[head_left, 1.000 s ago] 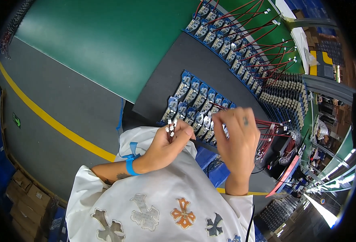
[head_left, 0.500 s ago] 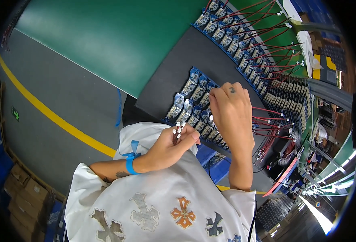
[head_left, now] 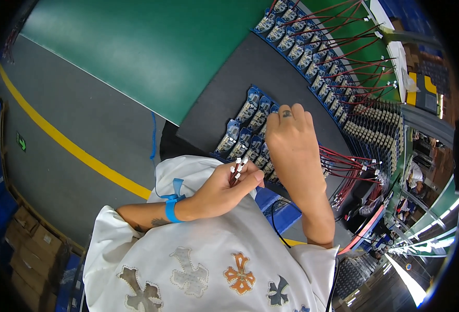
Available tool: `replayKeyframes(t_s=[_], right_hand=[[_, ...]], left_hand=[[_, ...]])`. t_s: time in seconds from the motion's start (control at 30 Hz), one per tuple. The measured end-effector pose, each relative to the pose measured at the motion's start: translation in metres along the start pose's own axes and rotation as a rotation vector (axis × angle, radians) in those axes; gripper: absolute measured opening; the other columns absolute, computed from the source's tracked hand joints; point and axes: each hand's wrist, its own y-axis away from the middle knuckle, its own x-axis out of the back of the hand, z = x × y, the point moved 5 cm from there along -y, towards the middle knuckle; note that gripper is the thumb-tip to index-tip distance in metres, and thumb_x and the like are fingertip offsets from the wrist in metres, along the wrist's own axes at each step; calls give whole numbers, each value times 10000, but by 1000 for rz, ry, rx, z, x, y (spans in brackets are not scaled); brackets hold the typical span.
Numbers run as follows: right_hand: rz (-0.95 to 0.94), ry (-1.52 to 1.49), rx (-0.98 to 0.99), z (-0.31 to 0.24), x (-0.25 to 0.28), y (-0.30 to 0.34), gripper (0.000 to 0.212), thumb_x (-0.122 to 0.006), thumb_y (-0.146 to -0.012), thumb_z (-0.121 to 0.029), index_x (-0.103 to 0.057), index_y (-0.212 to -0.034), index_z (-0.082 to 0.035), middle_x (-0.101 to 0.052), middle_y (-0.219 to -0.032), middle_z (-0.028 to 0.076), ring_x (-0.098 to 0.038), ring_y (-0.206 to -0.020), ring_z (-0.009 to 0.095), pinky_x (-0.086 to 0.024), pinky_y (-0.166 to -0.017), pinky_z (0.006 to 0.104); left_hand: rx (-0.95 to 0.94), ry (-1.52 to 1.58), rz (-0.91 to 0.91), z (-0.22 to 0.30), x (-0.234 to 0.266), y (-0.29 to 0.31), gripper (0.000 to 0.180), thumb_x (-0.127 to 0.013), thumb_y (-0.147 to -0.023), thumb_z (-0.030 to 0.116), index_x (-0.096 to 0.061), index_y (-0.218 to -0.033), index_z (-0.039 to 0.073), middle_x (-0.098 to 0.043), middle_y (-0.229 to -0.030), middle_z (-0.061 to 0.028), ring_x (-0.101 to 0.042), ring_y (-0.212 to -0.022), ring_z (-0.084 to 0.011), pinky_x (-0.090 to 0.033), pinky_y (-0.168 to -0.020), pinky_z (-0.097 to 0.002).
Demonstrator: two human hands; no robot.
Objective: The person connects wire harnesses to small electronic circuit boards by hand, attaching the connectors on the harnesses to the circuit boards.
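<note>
My left hand is closed around a small bunch of dark red wires with white plug connectors sticking up above the fingers. In front of it lies a panel of blue circuit boards in rows on a black mat. My right hand is over the right part of this panel, its fingers curled down at the boards. Its fingertips are hidden behind the back of the hand, so I cannot make out what they pinch. Red wires run out to the right from beside the right hand.
The black mat lies on a green tabletop. More wired blue boards stand at the back right, with stacked boards beyond. A blue strap circles my left wrist. A yellow floor line runs at the left.
My right hand has turned and shifted slightly left over the boards, its fingers now more hidden. The left hand keeps hold of the wires. The whole view has moved a little.
</note>
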Motion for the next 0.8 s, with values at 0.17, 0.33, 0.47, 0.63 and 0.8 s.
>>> replayKeyframes(t_s=[0.17,0.33,0.47,0.63,0.8], right_hand=[[-3,34,17,-1,0,0,90,-560,-631,3,-508,-699,-26,-496,-744,108,-474,-744,242,-383,-665,320],[433,-384,39,2,25,21,269,-625,-598,-18,-624,-864,21,-571,-802,112,-519,-796,245,-420,-691,350],[152,-1129,11,-5,21,41,265,-689,-698,-4,-626,-952,32,-630,-954,133,-574,-805,288,-470,-712,354],[61,-1576,-103,-6,-12,54,203,-677,-751,44,-625,-946,23,-652,-1015,147,-619,-951,253,-479,-855,352],[311,-1812,-180,-4,-14,62,153,-609,-802,91,-588,-945,44,-637,-1072,197,-568,-1105,319,-420,-976,421]], left_hand=[[-19,-14,-26,1,-3,0,176,-524,-942,160,-587,-841,31,-407,-598,96,-300,-552,-1,-245,-500,-202],[-29,55,-64,4,-4,2,152,-521,-941,151,-580,-870,30,-428,-625,82,-322,-573,-9,-268,-510,-203],[-54,101,-180,4,-7,6,116,-510,-943,141,-561,-923,39,-420,-639,74,-338,-583,-12,-264,-508,-197],[36,221,-356,0,-8,11,145,-464,-964,174,-528,-1009,52,-419,-680,54,-325,-569,-23,-247,-498,-194],[-56,239,-399,15,-11,15,252,-369,-1004,241,-478,-1132,54,-452,-751,14,-323,-585,-30,-255,-501,-192]])
